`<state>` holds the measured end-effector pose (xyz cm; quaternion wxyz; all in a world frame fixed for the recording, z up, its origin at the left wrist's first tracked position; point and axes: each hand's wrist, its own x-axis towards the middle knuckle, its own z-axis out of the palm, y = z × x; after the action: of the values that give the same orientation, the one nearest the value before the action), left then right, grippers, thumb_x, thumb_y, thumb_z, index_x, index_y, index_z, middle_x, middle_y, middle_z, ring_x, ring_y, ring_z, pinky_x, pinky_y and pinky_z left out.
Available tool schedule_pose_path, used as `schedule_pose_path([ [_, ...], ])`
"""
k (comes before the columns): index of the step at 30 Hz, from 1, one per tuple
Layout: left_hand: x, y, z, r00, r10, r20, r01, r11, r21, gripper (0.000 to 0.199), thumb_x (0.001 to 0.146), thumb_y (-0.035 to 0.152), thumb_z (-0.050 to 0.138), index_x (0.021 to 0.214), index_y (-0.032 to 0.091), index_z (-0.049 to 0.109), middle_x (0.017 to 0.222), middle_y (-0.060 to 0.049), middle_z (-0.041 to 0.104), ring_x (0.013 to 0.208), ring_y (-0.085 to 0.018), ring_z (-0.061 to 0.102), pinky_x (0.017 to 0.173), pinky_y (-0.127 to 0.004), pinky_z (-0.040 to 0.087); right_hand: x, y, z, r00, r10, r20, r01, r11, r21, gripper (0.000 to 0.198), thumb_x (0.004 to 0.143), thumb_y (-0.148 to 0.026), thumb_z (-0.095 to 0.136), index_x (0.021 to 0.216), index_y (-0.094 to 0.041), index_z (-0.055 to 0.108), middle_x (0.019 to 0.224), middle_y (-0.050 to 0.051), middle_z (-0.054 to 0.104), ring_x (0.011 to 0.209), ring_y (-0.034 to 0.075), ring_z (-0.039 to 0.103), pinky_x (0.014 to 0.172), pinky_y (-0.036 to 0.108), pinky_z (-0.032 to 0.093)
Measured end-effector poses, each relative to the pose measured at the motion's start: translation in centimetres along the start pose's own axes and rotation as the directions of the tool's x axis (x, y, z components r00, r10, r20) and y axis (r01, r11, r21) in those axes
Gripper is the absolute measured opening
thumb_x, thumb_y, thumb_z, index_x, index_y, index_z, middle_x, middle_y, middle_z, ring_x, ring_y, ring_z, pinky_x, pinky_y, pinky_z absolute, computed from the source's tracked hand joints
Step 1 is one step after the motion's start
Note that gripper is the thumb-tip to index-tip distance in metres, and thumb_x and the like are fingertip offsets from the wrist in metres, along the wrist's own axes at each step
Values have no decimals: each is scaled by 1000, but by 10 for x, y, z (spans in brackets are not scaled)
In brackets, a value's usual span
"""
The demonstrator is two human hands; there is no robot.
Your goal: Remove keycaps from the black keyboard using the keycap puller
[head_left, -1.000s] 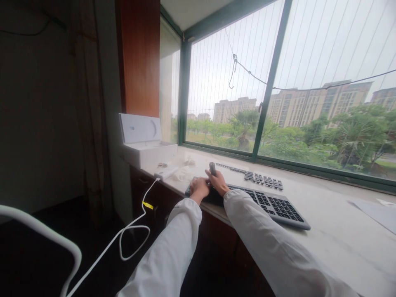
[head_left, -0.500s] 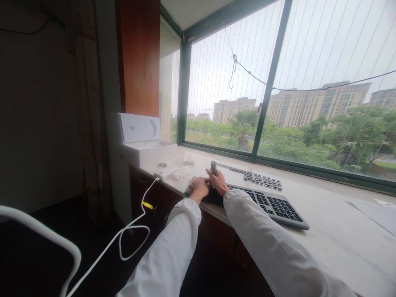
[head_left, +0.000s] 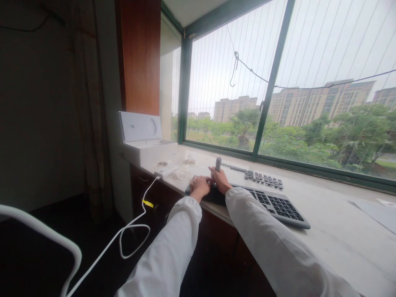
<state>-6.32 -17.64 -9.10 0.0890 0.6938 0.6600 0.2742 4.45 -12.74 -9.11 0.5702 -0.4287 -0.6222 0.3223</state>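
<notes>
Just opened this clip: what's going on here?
A person in white sleeves is working over a dark keyboard at a windowside counter. The right hand grips a dark upright object, its lower end hidden. The left hand is at the keyboard's left part, its fingertips close to the right hand; whether they pinch anything is unclear. Loose keycaps lie in rows behind the keyboard.
</notes>
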Motion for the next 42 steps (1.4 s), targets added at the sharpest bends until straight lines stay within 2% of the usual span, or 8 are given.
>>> schedule_pose_path([
  [3, 0, 0, 0, 1000, 13, 8, -13, 1000, 15, 28, 89, 47, 52, 105, 38, 73, 115, -3, 69, 115, -27, 55, 98, -40, 41, -1, 0, 0, 1000, 10, 7, -10, 999, 41, 41, 72, -57, 57, 58, -23, 39, 49, -3, 38, 49, 12, 35, 48, 27, 31],
  [9, 0, 0, 0, 999, 43, 1, -43, 997, 60, 30, 91, 46, 48, 105, 37, 73, 115, -5, 68, 111, -28, 57, 96, -40, 42, -2, -1, -1, 995, -97, -7, 94, 979, -182, 40, 77, -55, 51, 58, -21, 40, 53, -3, 38, 55, 12, 35, 52, 27, 29],
  [13, -1, 1, 0, 999, 30, 11, -31, 997, 68, 30, 91, 46, 48, 107, 37, 72, 117, -5, 67, 113, -28, 55, 97, -40, 42, 0, 0, -1, 995, -93, -24, 87, 975, -204, 40, 76, -55, 51, 57, -22, 39, 52, -3, 38, 55, 12, 35, 52, 27, 28],
  [21, 1, -2, 3, 1000, 29, 12, -29, 999, 40, 28, 89, 45, 53, 109, 40, 71, 119, -2, 67, 116, -28, 53, 100, -42, 39, 1, 3, 1, 997, 22, -73, -12, 990, 142, 38, 74, -47, 61, 56, -23, 38, 46, -6, 37, 45, 9, 32, 45, 26, 27],
  [28, -1, 2, -1, 1000, 9, 26, -8, 999, -33, 24, 88, 45, 55, 101, 42, 74, 115, 1, 69, 117, -27, 53, 102, -40, 38, 7, -5, -2, 957, 285, -54, -214, 818, 533, 42, 80, -33, 58, 59, -26, 22, 40, -11, 20, 36, 7, 17, 35, 24, 16],
  [32, -4, 3, -4, 1000, 4, 11, -3, 999, -48, 24, 88, 42, 54, 100, 39, 75, 114, 1, 70, 116, -25, 54, 101, -39, 38, 7, -13, -3, 978, 205, -37, -152, 824, 545, 40, 82, -32, 59, 60, -25, 25, 42, -12, 21, 36, 5, 18, 35, 22, 17],
  [35, -5, 3, -4, 1000, 6, 9, -6, 999, -44, 24, 89, 42, 54, 101, 38, 75, 114, 0, 70, 116, -26, 54, 102, -39, 38, 7, -15, -3, 974, 175, -143, -93, 886, 455, 38, 83, -31, 60, 60, -24, 30, 42, -10, 25, 36, 5, 23, 35, 21, 20],
  [42, -9, 6, -9, 1000, 23, 10, -23, 1000, -20, 25, 89, 41, 54, 103, 38, 75, 114, -2, 70, 116, -26, 55, 99, -39, 40, 9, -10, -2, 931, 331, -157, -217, 844, 491, 37, 86, -31, 61, 63, -24, 32, 42, -11, 26, 34, 5, 22, 33, 20, 18],
])
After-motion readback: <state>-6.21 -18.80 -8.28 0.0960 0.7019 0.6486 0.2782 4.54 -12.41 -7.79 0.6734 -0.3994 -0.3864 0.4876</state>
